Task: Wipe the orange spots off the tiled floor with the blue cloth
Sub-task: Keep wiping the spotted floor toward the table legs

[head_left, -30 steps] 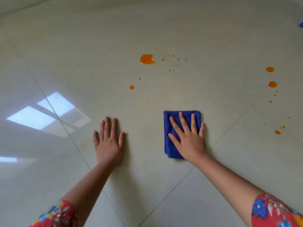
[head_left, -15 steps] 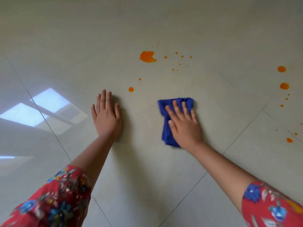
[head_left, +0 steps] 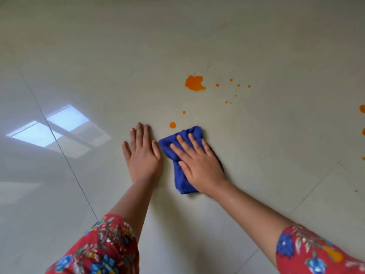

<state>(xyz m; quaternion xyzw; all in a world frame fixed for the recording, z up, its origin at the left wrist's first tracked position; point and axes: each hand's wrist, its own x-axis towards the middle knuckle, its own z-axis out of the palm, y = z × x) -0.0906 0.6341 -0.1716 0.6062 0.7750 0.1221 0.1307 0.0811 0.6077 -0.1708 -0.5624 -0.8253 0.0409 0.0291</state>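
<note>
Right hand: my right hand is pressing flat, fingers spread, on the blue cloth at centre frame, pinning it to the floor rather than gripping it.
Left hand: my left hand is lying palm-down with fingers extended on the tiled floor, holding nothing, its thumb just beside the cloth's left edge.
Cloth: it is bunching under my palm, its upper edge sitting just below and right of a round orange spot.
Spots: a large orange splash is showing above centre, with small orange droplets scattering to its right; more orange marks are sitting at the right edge.
Sleeves: red floral sleeves are framing the bottom corners.
Floor: a window reflection is gleaming at left.
</note>
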